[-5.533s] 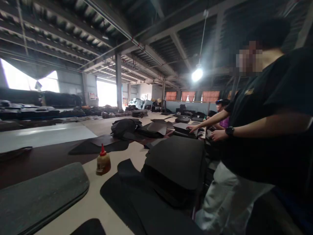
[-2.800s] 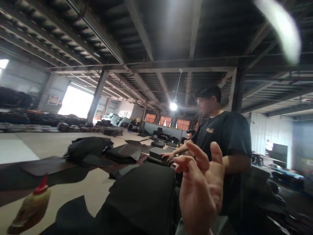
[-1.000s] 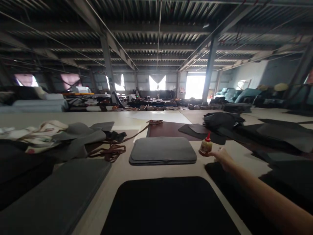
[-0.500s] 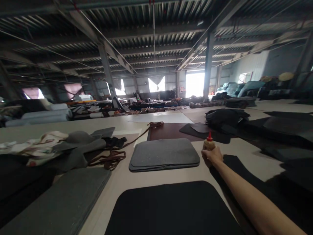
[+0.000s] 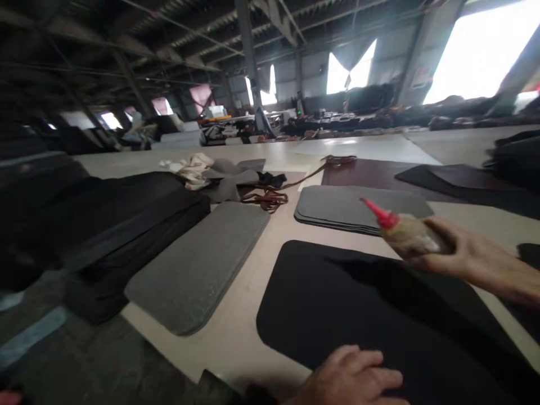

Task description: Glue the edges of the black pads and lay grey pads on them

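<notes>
the right hand (image 5: 472, 261) grasps the bottle (image 5: 415, 237) right of centre, wrapped round its body, seemingly so the red nozzle (image 5: 383, 216) is left free, tipped toward the upper left. the left hand (image 5: 348, 377), lower middle, has its fingers loosely extended, grasping nothing visible, perhaps placed to steady the black panel (image 5: 329, 304); contact is hard to tell. counted: one bottle, one black panel lower right, two grey stacks (image 5: 202, 270), one left of centre, one above the panel.
</notes>
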A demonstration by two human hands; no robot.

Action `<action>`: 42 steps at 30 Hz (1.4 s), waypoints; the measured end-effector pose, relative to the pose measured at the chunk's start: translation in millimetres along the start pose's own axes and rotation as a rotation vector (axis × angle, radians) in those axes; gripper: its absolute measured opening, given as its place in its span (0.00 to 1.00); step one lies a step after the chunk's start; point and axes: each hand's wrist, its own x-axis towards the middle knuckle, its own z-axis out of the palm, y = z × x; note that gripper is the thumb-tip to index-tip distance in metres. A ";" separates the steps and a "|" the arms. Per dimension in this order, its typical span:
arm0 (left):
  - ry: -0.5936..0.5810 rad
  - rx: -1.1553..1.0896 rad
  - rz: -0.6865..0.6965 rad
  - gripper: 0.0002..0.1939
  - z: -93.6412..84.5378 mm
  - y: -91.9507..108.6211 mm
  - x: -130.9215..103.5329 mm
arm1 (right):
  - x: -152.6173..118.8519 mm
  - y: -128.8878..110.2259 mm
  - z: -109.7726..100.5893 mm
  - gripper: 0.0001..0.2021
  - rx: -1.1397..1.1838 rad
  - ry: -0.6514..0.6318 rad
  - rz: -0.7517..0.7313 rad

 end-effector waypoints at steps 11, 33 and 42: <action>-0.046 0.065 -0.143 0.18 -13.8 16.0 7.1 | -60.6 -90.7 69.4 0.24 0.154 -0.479 -0.116; -0.157 -0.024 -0.137 0.20 -45.5 17.6 12.8 | -70.4 -105.4 108.0 0.11 0.211 -0.439 -0.517; -0.228 -0.085 -0.129 0.20 -51.0 15.4 18.5 | -65.3 -108.8 111.9 0.09 0.166 -0.529 -0.623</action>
